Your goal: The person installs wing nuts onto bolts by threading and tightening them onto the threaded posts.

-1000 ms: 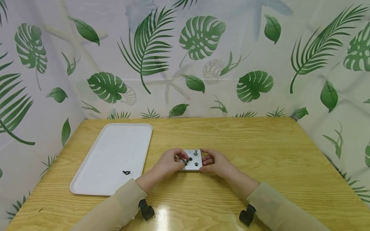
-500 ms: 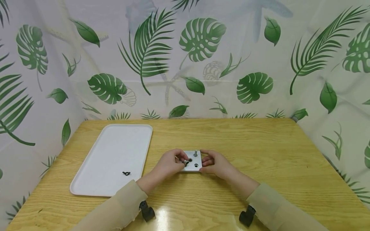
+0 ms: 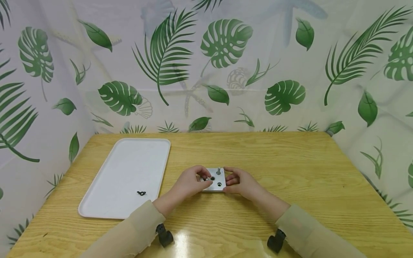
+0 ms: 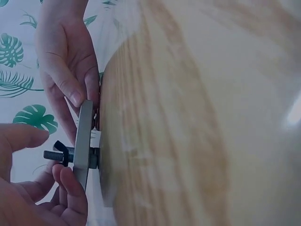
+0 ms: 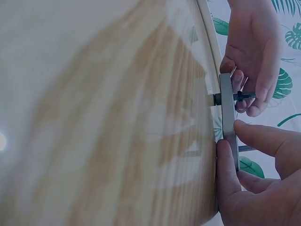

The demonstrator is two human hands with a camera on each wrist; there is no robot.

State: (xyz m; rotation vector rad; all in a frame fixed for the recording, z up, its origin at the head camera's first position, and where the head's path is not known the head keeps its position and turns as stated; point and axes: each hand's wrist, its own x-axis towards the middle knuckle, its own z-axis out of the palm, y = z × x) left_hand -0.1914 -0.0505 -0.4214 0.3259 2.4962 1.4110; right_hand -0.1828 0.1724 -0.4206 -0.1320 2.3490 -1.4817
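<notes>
A small square metal plate (image 3: 222, 177) with holes lies at the table's middle. My right hand (image 3: 243, 183) grips its right edge, thumb on the face and a finger beneath. At its left side a threaded bolt (image 4: 50, 155) passes through, bearing a black wing nut (image 4: 62, 151). My left hand (image 3: 189, 181) is round this nut: in the left wrist view the thumb stands out straight, apart from the nut, while curled fingers lie close to the nut and plate. From the plate's far right corner rises another bolt (image 3: 218, 171) with no nut on it.
A white tray (image 3: 135, 161) lies on the left of the wooden table (image 3: 290, 157). On its near right part rests another black wing nut (image 3: 141, 193). A leaf-print curtain (image 3: 180, 64) hangs behind the table.
My left thumb has moved right, off the wing nut and over the plate's face. In the head view it now covers part of the nut. The right hand and plate stay put.
</notes>
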